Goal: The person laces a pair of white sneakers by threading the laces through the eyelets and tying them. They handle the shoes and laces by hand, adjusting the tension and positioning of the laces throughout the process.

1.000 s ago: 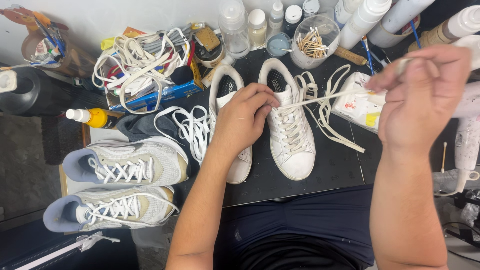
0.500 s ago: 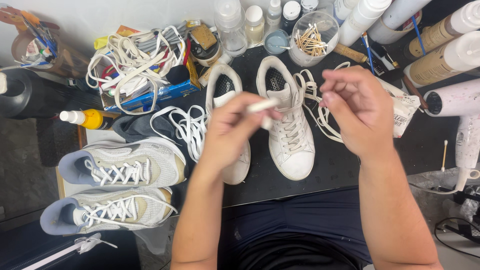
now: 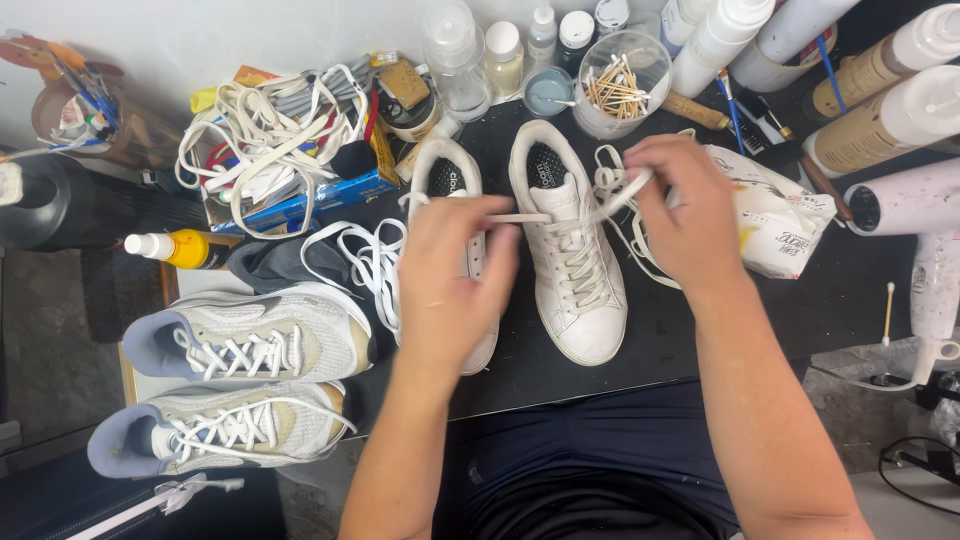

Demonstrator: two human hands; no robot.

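Two white sneakers stand side by side on the black work surface (image 3: 850, 290), toes toward me. My left hand (image 3: 450, 265) hovers over the left sneaker (image 3: 448, 178) and pinches one end of a white shoelace (image 3: 520, 217). My right hand (image 3: 680, 210) grips the same lace farther along, beside the right sneaker (image 3: 575, 265). The lace runs taut between both hands across the right sneaker's tongue. More of it loops loosely behind my right hand.
A grey pair of sneakers (image 3: 250, 335) lies at the left edge. A pile of laces (image 3: 270, 140) sits at the back left. Bottles, a cup of cotton swabs (image 3: 620, 90), a crumpled white bag (image 3: 775, 215) and a hair dryer (image 3: 925, 235) crowd the back and right.
Both hands have come down and together over the right sneaker. My right hand was raised far right a second ago; the lace is now held short and taut between them.
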